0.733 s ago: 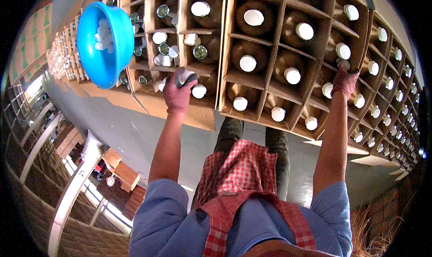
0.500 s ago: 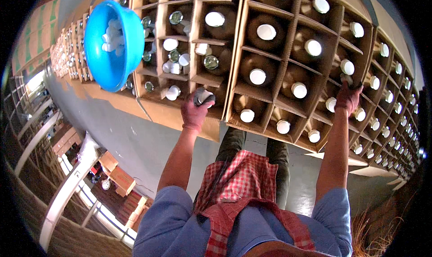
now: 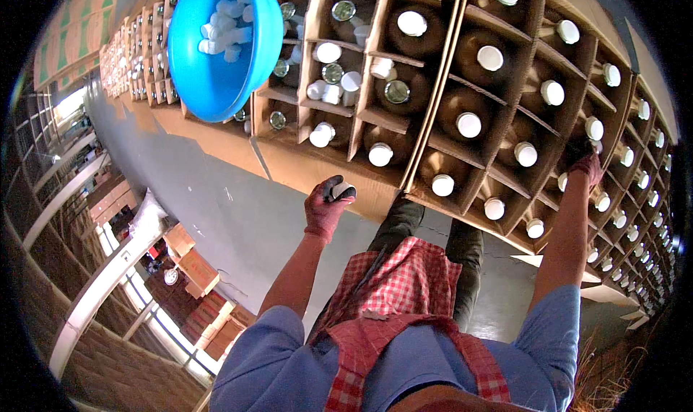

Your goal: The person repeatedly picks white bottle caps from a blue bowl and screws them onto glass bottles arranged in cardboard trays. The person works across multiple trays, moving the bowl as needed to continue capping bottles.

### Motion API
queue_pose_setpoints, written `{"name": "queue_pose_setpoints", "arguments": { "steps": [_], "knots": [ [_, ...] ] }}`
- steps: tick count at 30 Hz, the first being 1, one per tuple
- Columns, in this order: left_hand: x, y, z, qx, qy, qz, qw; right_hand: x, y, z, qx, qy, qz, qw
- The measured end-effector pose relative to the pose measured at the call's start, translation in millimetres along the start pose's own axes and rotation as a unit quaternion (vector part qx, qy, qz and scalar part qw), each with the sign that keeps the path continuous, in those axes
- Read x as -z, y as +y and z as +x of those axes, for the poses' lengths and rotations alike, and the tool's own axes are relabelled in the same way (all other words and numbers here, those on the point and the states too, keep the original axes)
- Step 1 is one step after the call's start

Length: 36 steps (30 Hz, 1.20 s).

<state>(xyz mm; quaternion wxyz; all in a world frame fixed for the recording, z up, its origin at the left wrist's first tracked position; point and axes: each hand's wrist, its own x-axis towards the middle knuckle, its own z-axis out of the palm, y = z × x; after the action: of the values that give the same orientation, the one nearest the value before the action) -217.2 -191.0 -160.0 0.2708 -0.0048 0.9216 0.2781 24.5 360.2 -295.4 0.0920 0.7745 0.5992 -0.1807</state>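
Note:
My left hand [image 3: 328, 208], in a reddish glove with dark fingertips, is curled around a white cap [image 3: 343, 190] just in front of the near edge of a divided cardboard box. In that box stand clear glass bottles, some open, like this open bottle [image 3: 397, 91], and some topped with white caps, like this capped bottle [image 3: 380, 153]. Loose white caps [image 3: 331, 93] lie among them. My right hand [image 3: 588, 169] reaches into the right-hand box [image 3: 471, 211], beside the capped bottle [image 3: 594, 128]. Its fingers are largely hidden between the dividers.
A blue basin [image 3: 189, 80] with several white caps in it rests over the boxes at the left. Further boxes of capped bottles [image 3: 626, 156] run along the right side. Stacked cartons [image 3: 195, 267] stand on the floor at lower left.
My left hand has drawn back from the nearest compartment of the left box, uncovering a capped bottle there. The boxes and basin have shifted rightward in view. My right hand stays at the right-hand box.

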Motion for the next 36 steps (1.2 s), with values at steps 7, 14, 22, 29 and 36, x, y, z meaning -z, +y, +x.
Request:
{"name": "queue_pose_setpoints", "arguments": {
  "steps": [7, 14, 22, 29, 36],
  "knots": [
    [39, 3, 31, 0.108, 0.077, -0.187, 0.973, 31, 49, -42, -0.028, -0.012, 0.695, 0.719],
    [68, -64, -36, 0.189, 0.071, -0.151, 0.968, -49, 64, -280, 0.034, -0.337, 0.603, 0.722],
    [125, -96, -129, 0.214, 0.053, -0.136, 0.966, -54, -41, -381, -0.049, -0.483, 0.638, 0.597],
    [170, -126, -56, 0.156, 0.076, -0.251, 0.952, -74, -176, -393, -0.015, -0.484, 0.718, 0.5],
    [208, -175, 43, 0.15, -0.039, -0.297, 0.942, -113, -312, -453, 0.158, -0.317, 0.632, 0.689]
  ]
}}
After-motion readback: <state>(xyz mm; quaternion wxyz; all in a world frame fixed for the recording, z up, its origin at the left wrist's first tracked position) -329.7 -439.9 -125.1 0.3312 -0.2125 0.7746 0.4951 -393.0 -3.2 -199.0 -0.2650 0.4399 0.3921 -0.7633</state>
